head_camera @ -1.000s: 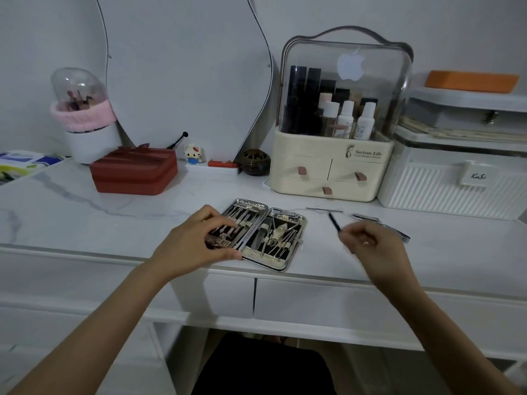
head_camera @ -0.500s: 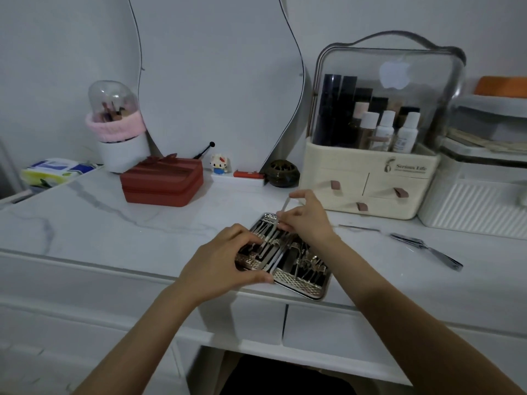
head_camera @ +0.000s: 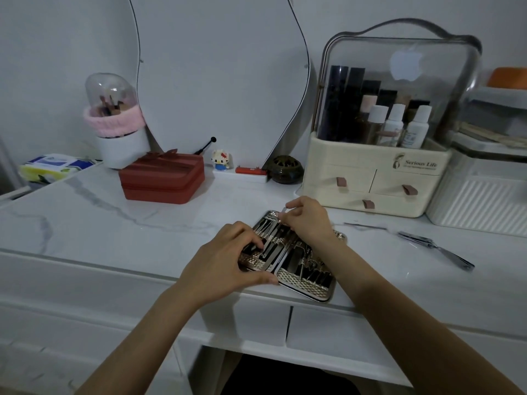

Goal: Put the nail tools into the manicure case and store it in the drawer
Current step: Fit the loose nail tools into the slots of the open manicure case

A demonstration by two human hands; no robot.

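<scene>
The manicure case (head_camera: 305, 283) lies open flat at the near edge of the white marble desk (head_camera: 85, 223), right above the drawers (head_camera: 328, 326). The left hand (head_camera: 225, 266) is spread over the case's left half, fingers pressing down on the tools, not gripping anything. The right hand (head_camera: 309, 220) is at the far end of the case, pinching a thin tool (head_camera: 283, 211) between fingertips. Nail clippers (head_camera: 436, 249) sit on the desk well off to the right, with a thin metal stick (head_camera: 365, 226) just beside them.
</scene>
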